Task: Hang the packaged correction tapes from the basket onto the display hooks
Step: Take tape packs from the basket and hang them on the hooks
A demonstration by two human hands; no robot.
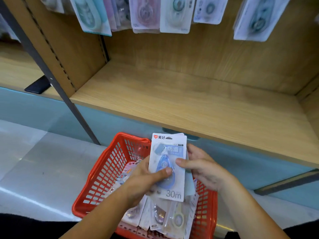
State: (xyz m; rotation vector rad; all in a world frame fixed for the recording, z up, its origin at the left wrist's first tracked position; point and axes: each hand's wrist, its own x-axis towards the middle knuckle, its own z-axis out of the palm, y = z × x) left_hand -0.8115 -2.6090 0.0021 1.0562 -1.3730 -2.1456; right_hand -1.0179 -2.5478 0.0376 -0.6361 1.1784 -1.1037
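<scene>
Toward six o'clock in the head view, both hands held a blue packaged correction tape (170, 149) upright, above the red plastic basket (103, 169). The pack's card showed a heart logo at the top and "30m" at the bottom. The left hand (146, 176) came in from seven o'clock, its thumb pressed across the clear blister on the front and its fingers curled out of sight behind the card. The right hand (202, 168) came in from five o'clock and pinched the pack's right edge, thumb on the front and fingers behind. Card edges showed behind the front pack at its top and right side, so more packs seemed to be stacked there, though how many could not be told. Below the hands, more packaged correction tapes (160, 214) lay piled in the basket, overlapping and tilted, one with a yellowish dispenser. The basket stood on a pale glossy floor (34, 169), just in front of the light wooden shelf (172, 100) that filled the centre. At twelve o'clock, a row of hanging correction tape packs (145, 12) hung along the top edge against the wooden back panel, blurred. A grey metal upright (51, 75) slanted down from eleven o'clock, and beside it, at nine o'clock, a dark flat object (37, 85) lay on a neighbouring shelf.
</scene>
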